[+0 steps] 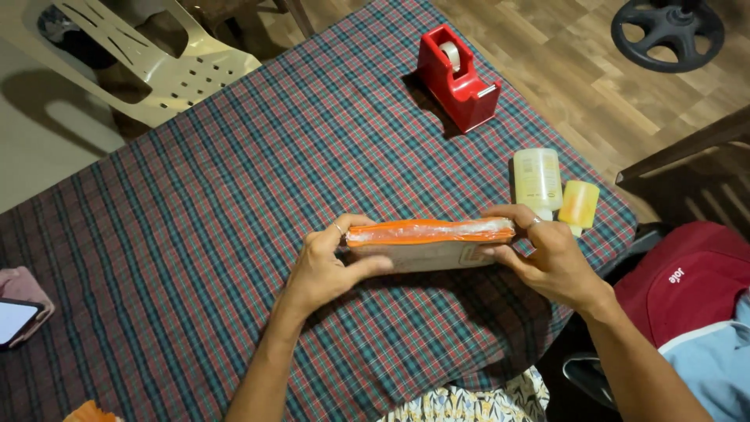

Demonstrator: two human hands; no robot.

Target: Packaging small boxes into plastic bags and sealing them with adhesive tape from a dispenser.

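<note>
I hold a flat orange parcel (426,234) on its edge above the plaid tablecloth (234,195). Its top edge is wrapped in clear shiny tape and a pale cardboard face turns toward me. My left hand (324,266) grips its left end, thumb under the front face. My right hand (547,254) grips the right end, fingers curled over the top corner. Both hands wear a ring.
A red tape dispenser (457,74) stands at the far side of the table. Two lying bottles, one pale (537,180) and one yellow (578,205), sit near the right edge. A phone (16,319) lies at the left edge. A plastic chair (148,59) stands beyond the table.
</note>
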